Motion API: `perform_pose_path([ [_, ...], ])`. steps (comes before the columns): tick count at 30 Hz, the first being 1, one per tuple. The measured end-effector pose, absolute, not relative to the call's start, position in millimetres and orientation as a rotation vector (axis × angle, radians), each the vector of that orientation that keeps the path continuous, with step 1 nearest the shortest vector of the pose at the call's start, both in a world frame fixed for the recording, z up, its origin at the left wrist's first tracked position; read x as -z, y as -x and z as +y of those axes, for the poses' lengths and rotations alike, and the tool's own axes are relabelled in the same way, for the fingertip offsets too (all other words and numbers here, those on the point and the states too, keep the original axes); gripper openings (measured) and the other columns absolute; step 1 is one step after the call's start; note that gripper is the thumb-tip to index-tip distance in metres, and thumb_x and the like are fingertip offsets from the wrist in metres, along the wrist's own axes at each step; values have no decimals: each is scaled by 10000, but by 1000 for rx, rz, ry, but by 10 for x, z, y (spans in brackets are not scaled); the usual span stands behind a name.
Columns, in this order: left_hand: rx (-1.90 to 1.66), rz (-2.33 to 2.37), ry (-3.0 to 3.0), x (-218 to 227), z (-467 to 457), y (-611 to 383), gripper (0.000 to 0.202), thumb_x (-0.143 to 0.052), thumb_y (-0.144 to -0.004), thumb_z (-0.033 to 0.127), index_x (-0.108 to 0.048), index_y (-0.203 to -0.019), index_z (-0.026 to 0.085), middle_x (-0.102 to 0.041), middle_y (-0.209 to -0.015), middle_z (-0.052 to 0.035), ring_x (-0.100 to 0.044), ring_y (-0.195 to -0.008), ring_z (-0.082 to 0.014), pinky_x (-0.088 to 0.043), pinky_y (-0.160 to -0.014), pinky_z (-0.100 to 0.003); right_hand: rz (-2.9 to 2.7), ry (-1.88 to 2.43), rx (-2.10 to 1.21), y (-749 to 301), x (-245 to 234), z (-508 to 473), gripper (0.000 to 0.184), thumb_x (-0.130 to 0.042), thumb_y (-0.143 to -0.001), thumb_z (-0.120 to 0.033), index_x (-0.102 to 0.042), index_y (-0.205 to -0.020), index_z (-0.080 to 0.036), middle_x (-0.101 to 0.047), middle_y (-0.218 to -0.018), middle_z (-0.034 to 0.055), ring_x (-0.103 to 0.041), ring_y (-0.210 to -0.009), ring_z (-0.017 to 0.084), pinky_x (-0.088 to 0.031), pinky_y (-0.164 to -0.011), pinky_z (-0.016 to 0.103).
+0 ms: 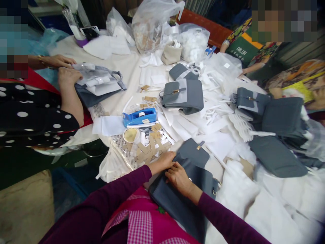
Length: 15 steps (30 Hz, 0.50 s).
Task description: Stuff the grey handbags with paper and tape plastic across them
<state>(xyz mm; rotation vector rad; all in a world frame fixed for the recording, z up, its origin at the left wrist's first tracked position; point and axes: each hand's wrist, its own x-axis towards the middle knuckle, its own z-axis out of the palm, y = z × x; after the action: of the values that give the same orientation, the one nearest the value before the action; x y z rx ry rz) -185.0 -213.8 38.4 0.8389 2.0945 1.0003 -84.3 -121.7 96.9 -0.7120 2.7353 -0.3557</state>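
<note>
A dark blue-grey handbag (182, 206) lies against my lap at the table's edge, its flap (194, 152) thrown back and showing a small gold clasp. My left hand (164, 161) grips the bag's left side near the opening, fingers mostly hidden behind the edge. Close beside it, my right hand (179, 178) has its fingers curled on the same side of the bag. Both wrists come out of purple sleeves. A gold ring fitting shows at the bag's right side.
Cardboard tags (149, 147), a tape roll (131, 135) and a blue tape dispenser (140, 117) lie ahead. Finished-looking grey bags (194, 96) stand among white paper. White stuffing (236, 189) is at right. At left, a co-worker's hands (68, 73) touch another bag (99, 91); others work at far right.
</note>
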Motion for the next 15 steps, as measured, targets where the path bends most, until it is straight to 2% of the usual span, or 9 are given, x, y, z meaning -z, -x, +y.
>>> perform_pose_path([
  [4,-979,2066,-799,-239,-2078,1943,106,-620,-701,78,-583,-757,160,-622,-796,-95,-580,-860,-249,-431,-855,-393,2712,691,397,962,-942,-1204,248,-480,-945,-309,-643,-801,-190,-699,-779,49,-605,-797,197,-340,-884,375],
  [7,-1003,2041,-743,-149,-2077,2023,70,-625,-736,120,-577,-697,152,-611,-736,-50,-574,-799,-201,-437,-841,-393,2673,678,462,1095,-874,-1186,250,-485,-935,-292,-653,-775,-196,-707,-790,45,-616,-829,190,-330,-943,375],
  [9,-1055,2035,-697,-143,-2108,2062,78,-607,-759,147,-589,-682,142,-614,-721,-52,-576,-791,-203,-432,-834,-391,2634,692,511,1173,-807,-1165,234,-513,-916,-296,-662,-760,-205,-711,-794,35,-619,-852,187,-319,-988,377],
  [12,-1198,2055,-620,-223,-2203,2049,136,-519,-826,207,-620,-765,140,-640,-820,-97,-579,-851,-222,-426,-849,-367,2605,736,538,1236,-693,-1126,211,-553,-885,-336,-680,-781,-205,-719,-858,47,-612,-932,203,-302,-1043,399],
  [15,-1336,2035,-579,-330,-2328,1939,264,-399,-920,334,-603,-958,171,-641,-998,-94,-573,-972,-204,-424,-919,-327,2639,779,545,1240,-602,-1093,219,-608,-846,-370,-692,-906,-177,-699,-1045,95,-551,-1112,244,-254,-1103,435],
])
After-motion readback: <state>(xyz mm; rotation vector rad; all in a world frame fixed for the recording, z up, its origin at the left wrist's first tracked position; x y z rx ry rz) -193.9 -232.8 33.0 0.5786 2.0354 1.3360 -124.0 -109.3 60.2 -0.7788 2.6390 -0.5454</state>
